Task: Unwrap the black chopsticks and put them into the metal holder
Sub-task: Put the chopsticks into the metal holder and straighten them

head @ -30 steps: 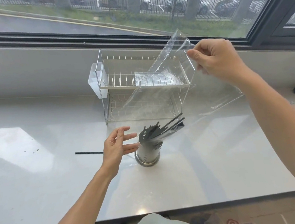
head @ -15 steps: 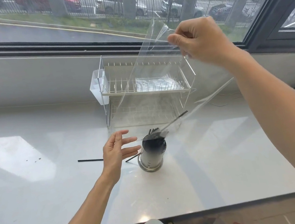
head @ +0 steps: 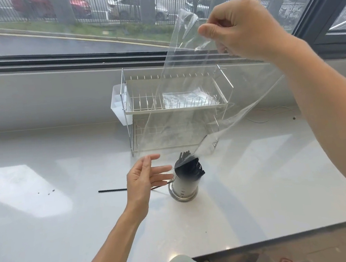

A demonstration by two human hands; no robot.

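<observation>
A metal holder (head: 184, 188) stands upright on the white counter, with several black chopsticks (head: 191, 166) inside it. My right hand (head: 240, 28) is raised high in front of the window and pinches the top edge of a clear plastic wrapper (head: 188, 99), which hangs down with its lower end at the holder's mouth. My left hand (head: 145, 181) hovers open just left of the holder, fingers spread toward it. A stray black chopstick (head: 112, 190) lies flat on the counter to the left, and a second one (head: 160, 186) pokes out behind my left fingers.
A wire dish rack (head: 178, 108) with a white side cup (head: 119, 106) stands against the window ledge behind the holder; a shiny packet lies on its upper shelf. The white counter (head: 49, 231) stretches left and right. A thin cable lies at the far right.
My right hand lifted the wrapper higher, and the chopsticks slid out of it down into the holder. One chopstick dropped onto the counter by my left fingers. The left hand barely moved.
</observation>
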